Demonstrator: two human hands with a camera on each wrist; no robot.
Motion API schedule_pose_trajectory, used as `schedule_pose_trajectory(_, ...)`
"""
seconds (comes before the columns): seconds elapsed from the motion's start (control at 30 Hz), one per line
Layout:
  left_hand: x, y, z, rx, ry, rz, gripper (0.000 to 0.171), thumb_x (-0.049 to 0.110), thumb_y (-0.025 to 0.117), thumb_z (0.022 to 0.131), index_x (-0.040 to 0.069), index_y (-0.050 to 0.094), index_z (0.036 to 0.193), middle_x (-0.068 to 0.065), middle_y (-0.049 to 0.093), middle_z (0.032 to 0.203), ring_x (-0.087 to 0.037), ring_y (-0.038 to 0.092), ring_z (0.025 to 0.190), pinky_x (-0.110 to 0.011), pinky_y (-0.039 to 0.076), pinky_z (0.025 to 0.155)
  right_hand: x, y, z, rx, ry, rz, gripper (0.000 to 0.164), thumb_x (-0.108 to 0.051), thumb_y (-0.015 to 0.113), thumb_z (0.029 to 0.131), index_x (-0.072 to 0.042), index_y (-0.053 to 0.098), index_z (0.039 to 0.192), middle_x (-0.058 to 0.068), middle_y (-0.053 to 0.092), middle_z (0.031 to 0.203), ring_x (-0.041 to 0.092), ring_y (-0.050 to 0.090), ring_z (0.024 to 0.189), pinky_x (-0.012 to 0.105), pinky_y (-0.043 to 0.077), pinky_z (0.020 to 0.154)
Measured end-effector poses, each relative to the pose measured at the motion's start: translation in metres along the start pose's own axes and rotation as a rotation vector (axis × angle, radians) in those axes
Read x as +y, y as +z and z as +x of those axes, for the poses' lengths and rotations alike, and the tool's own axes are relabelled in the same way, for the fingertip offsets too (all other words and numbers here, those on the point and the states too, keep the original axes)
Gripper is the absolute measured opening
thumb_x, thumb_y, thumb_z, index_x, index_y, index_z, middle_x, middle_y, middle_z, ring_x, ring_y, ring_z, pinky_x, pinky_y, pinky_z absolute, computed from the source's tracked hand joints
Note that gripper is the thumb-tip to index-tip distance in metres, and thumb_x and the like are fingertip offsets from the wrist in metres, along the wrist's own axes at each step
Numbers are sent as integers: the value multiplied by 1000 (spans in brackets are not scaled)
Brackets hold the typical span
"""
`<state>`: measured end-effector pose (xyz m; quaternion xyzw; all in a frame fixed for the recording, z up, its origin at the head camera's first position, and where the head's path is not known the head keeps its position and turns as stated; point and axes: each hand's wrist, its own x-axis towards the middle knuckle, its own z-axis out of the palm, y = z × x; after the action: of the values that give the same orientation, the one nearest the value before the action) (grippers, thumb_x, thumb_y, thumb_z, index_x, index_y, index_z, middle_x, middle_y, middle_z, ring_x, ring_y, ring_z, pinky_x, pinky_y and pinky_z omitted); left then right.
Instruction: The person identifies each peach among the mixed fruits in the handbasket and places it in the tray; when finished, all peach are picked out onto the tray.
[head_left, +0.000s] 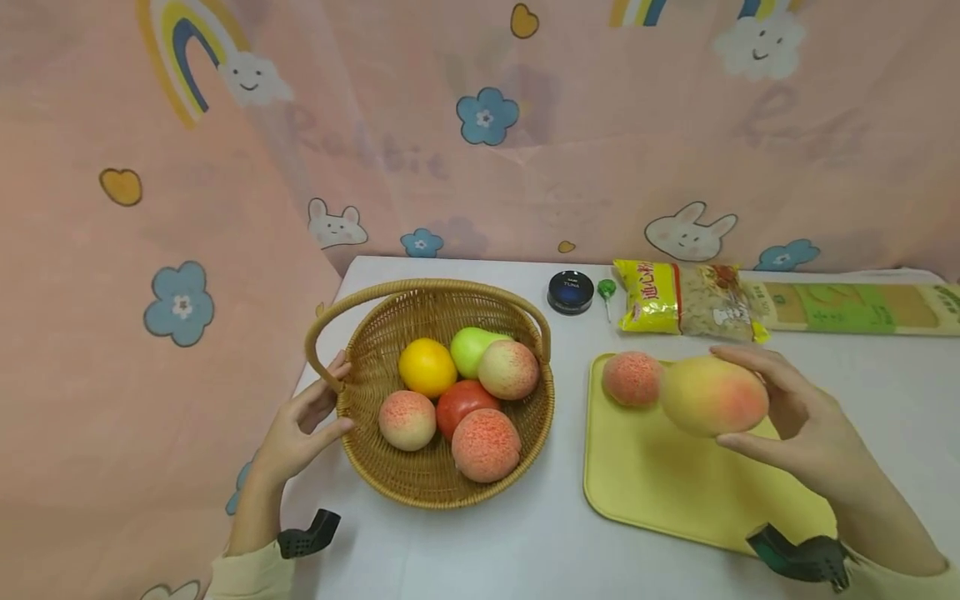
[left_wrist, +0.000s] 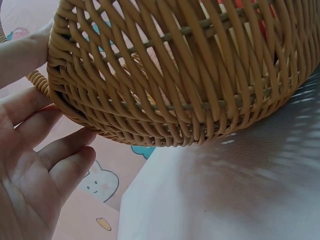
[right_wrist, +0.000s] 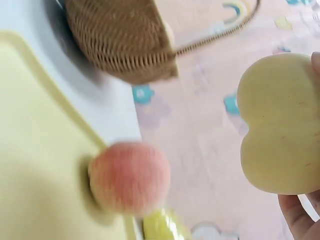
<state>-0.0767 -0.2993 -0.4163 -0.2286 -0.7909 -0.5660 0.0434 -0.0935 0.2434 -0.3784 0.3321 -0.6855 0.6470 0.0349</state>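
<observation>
My right hand [head_left: 810, 417] holds a large yellow peach [head_left: 712, 397] with a red blush, thumb and fingers on its right side, above the yellow tray [head_left: 645, 492]. Its cleft faces the camera in the right wrist view. A smaller pink peach [head_left: 632, 379] lies on the tray at the back left. At the left, a wicker basket [head_left: 442, 500] has its rim between the thumb and fingers of my left hand [head_left: 296, 429]. Inside it are an orange [head_left: 427, 367], a green pear [head_left: 472, 350], a red fruit [head_left: 465, 406] and several peaches [head_left: 486, 445].
Behind the tray lie a yellow pasta bag [head_left: 682, 298] and a long flat noodle pack [head_left: 855, 307]. A dark tuna tin [head_left: 571, 292] and a green lollipop [head_left: 607, 289] are at the back middle. The basket's arched handle [head_left: 427, 285] stands up. A patterned pink cloth [head_left: 562, 167] hangs behind.
</observation>
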Motion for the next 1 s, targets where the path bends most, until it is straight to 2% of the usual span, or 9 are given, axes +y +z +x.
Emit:
schedule_pose_trajectory(0.1,1,0,0,2,3,-3,67,-18,62,79,-11,35,140,-22,18,155,-8,32,139,-19,36,108,2,-16,-13,93,59,-111,85,32,66,61,17,32,138,17,38,143,17,32,136,12,33,105)
schedule_pose_trajectory(0.23,0,0,-1,0,5,-1,67,-17,62,80,-13,34,140,-22,18,156,-7,32,139,-19,36,107,10,-32,-29,230,170,-382,87,31,68,62,9,37,140,8,40,142,10,38,128,7,35,99)
schedule_pose_trajectory(0.37,0,-1,-2,3,1,-3,68,-18,62,80,-12,34,141,-22,18,156,-7,32,139,-19,36,107,25,-50,-46,335,333,-552,86,20,70,71,-9,38,145,-7,38,143,-4,39,123,-1,34,88)
schedule_pose_trajectory(0.47,-1,-2,-3,7,-7,-7,68,-17,62,80,-11,34,141,-22,17,156,-8,32,139,-18,35,108,36,-64,-58,390,461,-551,83,8,70,79,-21,34,148,-12,33,146,-8,34,125,-4,31,84)
schedule_pose_trajectory(0.57,0,-3,-5,14,-19,-1,68,-17,62,80,-9,34,142,-22,18,156,-11,33,139,-17,35,107,46,-76,-66,414,540,-526,80,1,69,83,-26,31,149,-14,29,148,-9,30,128,-5,31,82)
schedule_pose_trajectory(0.73,2,-3,-6,15,-29,5,69,-17,62,80,-8,34,142,-20,18,156,-10,33,139,-17,35,107,62,-88,-78,405,610,-482,78,-4,68,86,-28,29,149,-18,29,146,-11,30,126,-6,32,85)
schedule_pose_trajectory(0.9,1,-2,-4,5,-21,4,68,-18,62,80,-9,34,142,-21,18,156,-7,31,140,-17,34,108,73,-95,-88,371,706,-475,77,-14,67,89,-33,25,150,-21,23,149,-12,29,126,-6,32,77)
schedule_pose_trajectory(1.0,1,0,-2,-1,-8,-1,68,-19,62,79,-10,34,141,-21,18,156,-8,31,140,-18,34,108,77,-100,-92,354,745,-490,77,-20,67,89,-36,22,150,-25,20,150,-11,27,128,-5,30,77)
